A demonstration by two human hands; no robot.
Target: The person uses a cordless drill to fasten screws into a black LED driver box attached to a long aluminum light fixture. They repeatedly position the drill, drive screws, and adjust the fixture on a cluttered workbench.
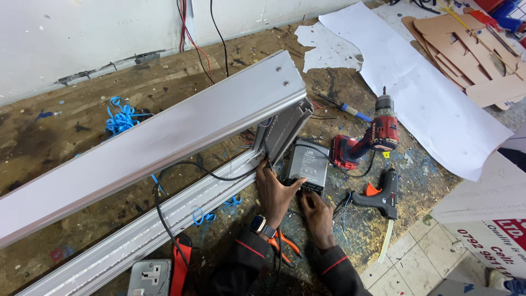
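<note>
**Both hands at the grey power-supply box by the aluminium housing**

A grey rectangular metal power-supply box [308, 163] lies on the paint-spattered wooden workbench [71, 126], just beside the open end of a long silver aluminium light housing [164, 131] that runs diagonally across the bench. The left hand [275, 189], with a smartwatch at the wrist, rests against the box's near left corner, fingers spread loosely and thumb touching the box's lower edge. The right hand [316, 211] sits at the box's near end, fingers curled around thin wires there; how firmly it grips is unclear. A black cable [181, 170] loops from the housing toward the hands. A red cordless drill [368, 138] and a black glue gun [382, 194] lie to the right, orange-handled pliers [286, 248] below the wrists.
</note>
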